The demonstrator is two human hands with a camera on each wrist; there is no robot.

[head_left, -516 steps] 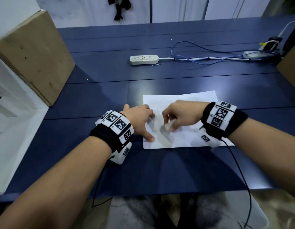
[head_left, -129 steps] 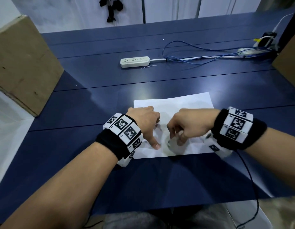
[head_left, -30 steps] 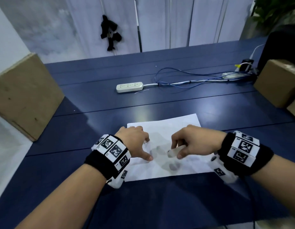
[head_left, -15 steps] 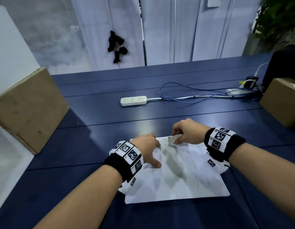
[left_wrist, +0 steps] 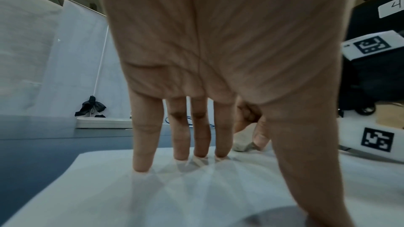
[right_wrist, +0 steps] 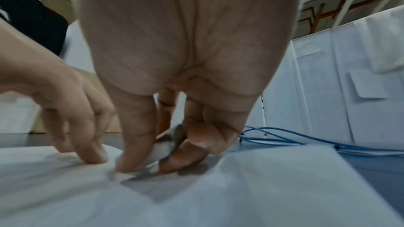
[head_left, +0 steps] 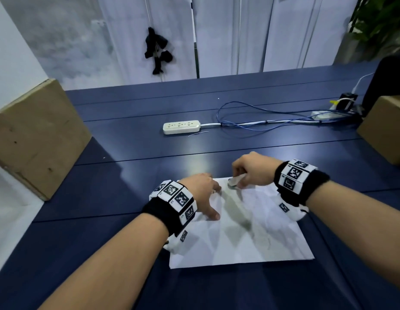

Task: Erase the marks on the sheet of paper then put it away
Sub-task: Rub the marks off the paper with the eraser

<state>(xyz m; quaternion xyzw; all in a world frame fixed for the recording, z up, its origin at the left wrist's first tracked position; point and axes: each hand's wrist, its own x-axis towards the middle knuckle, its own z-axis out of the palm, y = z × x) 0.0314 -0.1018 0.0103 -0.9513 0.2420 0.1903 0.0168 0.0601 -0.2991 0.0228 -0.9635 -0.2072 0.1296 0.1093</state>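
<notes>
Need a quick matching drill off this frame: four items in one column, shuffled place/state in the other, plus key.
Things:
1. left hand
2. eraser
3. power strip
4. sheet of paper

States or places:
A. pinched in the right hand at the sheet's far edge
B. lying on the blue table, creased
C. straight fingers pressing down on the sheet
D. far side of the table, white cord running right

Pairs: 1-C, 2-A, 3-D, 4-B
</notes>
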